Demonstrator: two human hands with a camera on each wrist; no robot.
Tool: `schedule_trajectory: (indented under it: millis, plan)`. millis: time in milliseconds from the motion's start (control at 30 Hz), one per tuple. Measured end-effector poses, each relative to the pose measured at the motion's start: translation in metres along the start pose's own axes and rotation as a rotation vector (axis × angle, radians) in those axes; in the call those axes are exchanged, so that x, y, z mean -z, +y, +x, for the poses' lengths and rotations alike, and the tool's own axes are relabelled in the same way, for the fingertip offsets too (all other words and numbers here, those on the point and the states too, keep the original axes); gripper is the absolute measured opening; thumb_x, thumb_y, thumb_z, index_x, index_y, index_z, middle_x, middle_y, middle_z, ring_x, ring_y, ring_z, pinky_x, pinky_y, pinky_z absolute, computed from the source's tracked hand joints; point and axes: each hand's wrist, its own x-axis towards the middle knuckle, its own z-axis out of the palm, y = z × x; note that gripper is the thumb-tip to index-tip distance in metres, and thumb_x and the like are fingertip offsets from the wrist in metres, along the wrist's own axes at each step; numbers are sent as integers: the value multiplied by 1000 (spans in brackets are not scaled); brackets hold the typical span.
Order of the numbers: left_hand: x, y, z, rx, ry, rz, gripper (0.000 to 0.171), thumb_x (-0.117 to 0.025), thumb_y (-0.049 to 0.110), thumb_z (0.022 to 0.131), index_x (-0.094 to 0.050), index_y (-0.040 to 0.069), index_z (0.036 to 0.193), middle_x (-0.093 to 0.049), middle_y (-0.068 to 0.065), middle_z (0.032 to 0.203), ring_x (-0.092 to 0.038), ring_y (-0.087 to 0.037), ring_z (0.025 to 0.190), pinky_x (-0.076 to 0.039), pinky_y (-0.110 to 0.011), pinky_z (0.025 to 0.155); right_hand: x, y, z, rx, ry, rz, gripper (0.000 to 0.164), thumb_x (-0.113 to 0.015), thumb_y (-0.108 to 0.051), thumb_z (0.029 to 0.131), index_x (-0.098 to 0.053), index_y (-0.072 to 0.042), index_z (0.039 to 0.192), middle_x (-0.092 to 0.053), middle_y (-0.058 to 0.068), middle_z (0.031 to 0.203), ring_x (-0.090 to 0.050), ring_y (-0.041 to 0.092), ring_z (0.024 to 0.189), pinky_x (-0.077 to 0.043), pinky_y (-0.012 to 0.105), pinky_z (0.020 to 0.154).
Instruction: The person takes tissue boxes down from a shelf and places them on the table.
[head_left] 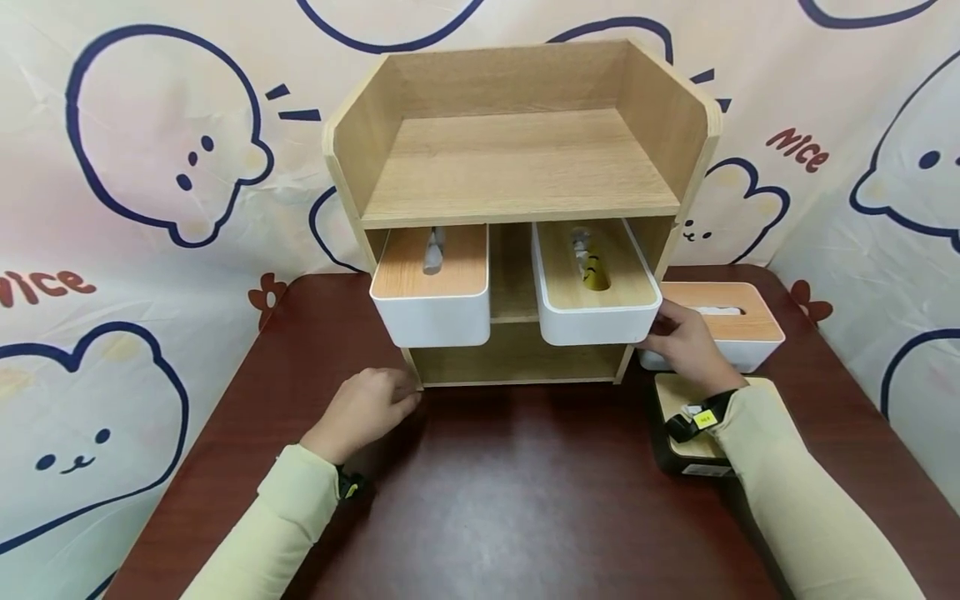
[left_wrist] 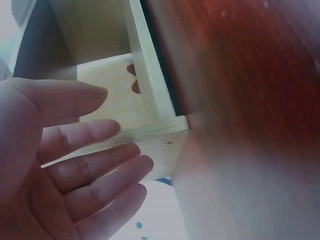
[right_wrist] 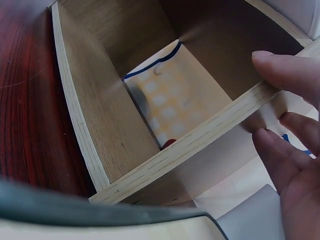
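Observation:
A light wooden desk shelf [head_left: 517,162] stands at the back of the table. Two white boxes with wooden lids stick out of its middle level: a left tissue box [head_left: 430,321] and a right tissue box [head_left: 600,325]. My left hand [head_left: 367,412] is at the lower left front corner, its fingers loosely extended beside the panel edge [left_wrist: 115,137] and holding nothing. My right hand [head_left: 686,342] is by the right side panel [right_wrist: 200,140], thumb on the inner side and fingertips close against the outer face, just below the right box.
Right of the shelf sits another white tissue box [head_left: 742,350] with a wooden lid. In front of it lies a dark box [head_left: 693,454] with a light lid, under my right forearm. A patterned cloth [head_left: 172,292] hangs behind the dark red table [head_left: 487,500].

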Motion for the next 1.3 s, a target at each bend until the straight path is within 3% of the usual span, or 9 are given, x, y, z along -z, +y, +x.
schedule_trajectory:
  millis: [133, 300, 433, 667, 900, 1300]
  plan:
    - [11, 9, -2, -81, 17, 38, 10, -70, 22, 86, -72, 14, 92, -66, 5, 82, -63, -16, 75, -52, -40, 64, -1, -2, 1, -10, 3, 15, 55, -74, -3, 84, -55, 2, 135, -61, 21, 123, -58, 18, 103, -47, 17, 79]
    - [18, 31, 0, -302, 21, 17, 24, -71, 23, 88, -73, 10, 108, -71, 2, 94, -66, -12, 81, -55, -36, 70, 0, -3, 2, -10, -6, 44, 57, -74, -2, 84, -54, 1, 137, -60, 21, 123, -58, 18, 102, -48, 18, 79]
    - [20, 50, 6, -459, 82, 38, 29, -71, 21, 88, -71, 9, 114, -71, 0, 103, -67, -12, 87, -55, -33, 73, 1, -2, 3, -8, -3, 41, 56, -74, 0, 84, -54, 1, 136, -61, 21, 122, -59, 18, 100, -49, 18, 77]
    - [25, 83, 15, -635, 163, 45, 34, -68, 17, 88, -68, 8, 121, -70, -2, 110, -66, -14, 98, -54, -32, 81, 4, -1, 1, -18, 6, 11, 54, -73, 0, 84, -55, 3, 134, -62, 22, 119, -59, 16, 98, -48, 17, 76]
    - [32, 104, 20, -735, 208, 63, 36, -66, 16, 89, -66, 6, 124, -68, -3, 114, -64, -15, 103, -51, -31, 87, 3, -1, 0, -24, 4, 25, 54, -74, -1, 84, -55, 1, 135, -62, 21, 120, -59, 17, 99, -49, 18, 77]
    - [39, 112, 23, -790, 270, 76, 39, -67, 13, 88, -64, 3, 126, -67, -7, 117, -62, -19, 108, -49, -34, 93, -1, 0, 0, -14, 3, 36, 54, -74, -2, 84, -56, 2, 135, -62, 21, 121, -59, 17, 101, -48, 18, 79]
